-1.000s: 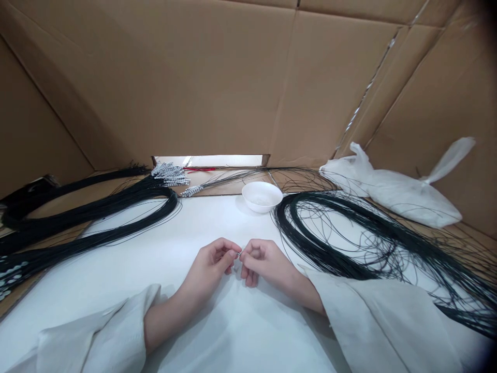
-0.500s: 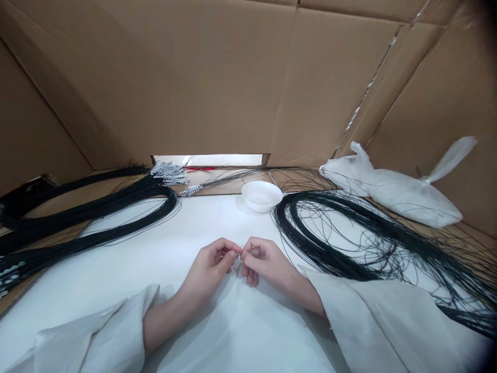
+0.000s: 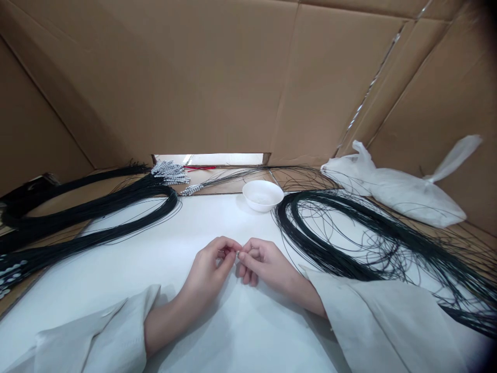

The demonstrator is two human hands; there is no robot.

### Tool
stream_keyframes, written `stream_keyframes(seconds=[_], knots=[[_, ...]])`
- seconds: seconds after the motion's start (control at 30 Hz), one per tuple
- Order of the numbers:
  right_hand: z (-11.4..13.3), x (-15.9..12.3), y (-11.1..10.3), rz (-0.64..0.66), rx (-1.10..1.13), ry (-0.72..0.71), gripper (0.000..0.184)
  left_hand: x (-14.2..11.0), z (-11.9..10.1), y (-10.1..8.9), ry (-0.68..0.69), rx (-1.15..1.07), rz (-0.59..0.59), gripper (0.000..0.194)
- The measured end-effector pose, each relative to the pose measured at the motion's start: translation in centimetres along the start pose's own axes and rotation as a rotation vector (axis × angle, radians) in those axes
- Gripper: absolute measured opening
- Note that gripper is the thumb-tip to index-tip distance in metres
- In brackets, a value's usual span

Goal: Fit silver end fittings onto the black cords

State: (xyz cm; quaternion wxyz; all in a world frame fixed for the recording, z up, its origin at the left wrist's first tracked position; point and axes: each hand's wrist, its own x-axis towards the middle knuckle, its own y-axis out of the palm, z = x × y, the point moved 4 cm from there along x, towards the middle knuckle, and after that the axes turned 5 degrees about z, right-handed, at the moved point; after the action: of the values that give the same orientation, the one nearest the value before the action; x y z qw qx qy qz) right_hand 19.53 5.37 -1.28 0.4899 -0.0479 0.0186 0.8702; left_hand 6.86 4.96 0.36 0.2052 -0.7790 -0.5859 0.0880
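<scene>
My left hand (image 3: 213, 267) and my right hand (image 3: 264, 261) meet fingertip to fingertip above the white work surface (image 3: 202, 228). Thumb and forefinger are pinched on each side. Between them shows a tiny light-coloured piece (image 3: 238, 254), too small to name. Beyond my hands stands a white bowl (image 3: 263, 196), whose contents I cannot make out. To the right of my right hand lies a loose coil of thin black cords (image 3: 330, 254), with many strands straying out.
Black cord bundles (image 3: 128, 223) curve along the left side, some with black-and-white ends (image 3: 170, 172). A red strip (image 3: 200, 168) lies at the back. Tied white plastic bags (image 3: 411, 194) rest at the right. Cardboard walls (image 3: 217, 77) enclose the surface, with a slot low at the back.
My fingertips have shifted very slightly, and a bit of the small light piece now shows between them. The bowl, cords and bags stay in place.
</scene>
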Motion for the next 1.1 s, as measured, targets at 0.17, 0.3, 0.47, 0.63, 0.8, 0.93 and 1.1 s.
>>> stream_keyframes(seconds=[0.17,0.3,0.47,0.63,0.8,0.93,1.1], knots=[[-0.09,0.02,-0.01,-0.016,0.004,0.011,0.019,-0.31,-0.32,0.11,-0.001,0.032,0.007,0.015],[0.09,-0.05,0.06,0.002,-0.007,0.01,0.021,-0.42,-0.41,0.03,-0.004,0.09,-0.014,0.015],[0.3,-0.05,-0.02,0.027,-0.002,-0.015,0.014,-0.52,-0.67,0.05,0.017,0.108,-0.006,0.015],[0.3,0.0,-0.18,0.013,-0.016,0.006,0.004,-0.32,-0.86,-0.03,0.023,0.15,-0.017,0.015],[0.47,-0.03,-0.23,0.014,-0.041,0.004,0.008,-0.33,-1.0,0.05,0.036,0.138,0.013,0.013],[0.36,-0.01,-0.33,-0.009,-0.063,0.017,0.013,-0.32,-0.79,-0.04,0.01,0.141,-0.019,0.015],[0.24,0.18,-0.44,-0.053,-0.02,0.019,0.02,-0.18,-0.67,-0.22,0.01,0.129,-0.046,0.016]])
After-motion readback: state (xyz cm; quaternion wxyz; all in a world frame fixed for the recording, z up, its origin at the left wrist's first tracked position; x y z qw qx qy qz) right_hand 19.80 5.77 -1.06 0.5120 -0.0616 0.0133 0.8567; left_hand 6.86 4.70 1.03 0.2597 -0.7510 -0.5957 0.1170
